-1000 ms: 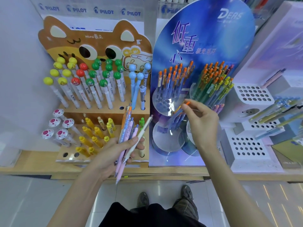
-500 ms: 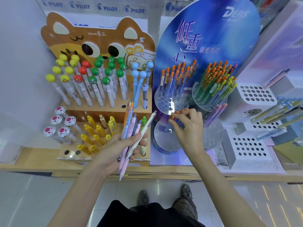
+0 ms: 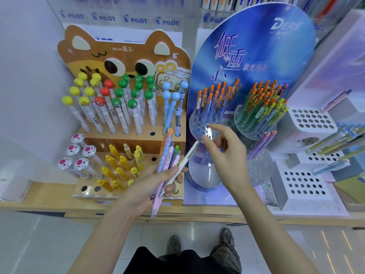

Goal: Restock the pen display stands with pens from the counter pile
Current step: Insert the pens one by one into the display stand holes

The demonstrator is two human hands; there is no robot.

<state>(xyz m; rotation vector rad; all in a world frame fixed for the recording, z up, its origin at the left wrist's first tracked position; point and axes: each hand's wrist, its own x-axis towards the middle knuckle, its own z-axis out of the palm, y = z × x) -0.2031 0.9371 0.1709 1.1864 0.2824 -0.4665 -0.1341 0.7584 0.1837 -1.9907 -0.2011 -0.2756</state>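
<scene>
**Pens in hand at the blue stand**

The bundle of pens (image 3: 167,155) sits fanned in the left hand (image 3: 158,182), fingers wrapped round the barrels, just left of the blue display stand (image 3: 256,46). One white pen (image 3: 185,159) juts out of the bundle toward the stand's lower clear tier (image 3: 205,175). The right hand (image 3: 229,157) hovers in front of the stand, forefinger out, thumb at the white pen's top. Whether it pinches it, I cannot tell. A cat-shaped stand (image 3: 122,56) stands left of the blue one.

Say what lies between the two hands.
Head view: a slim white pen, held in the left hand, slants up toward the right hand.
</scene>
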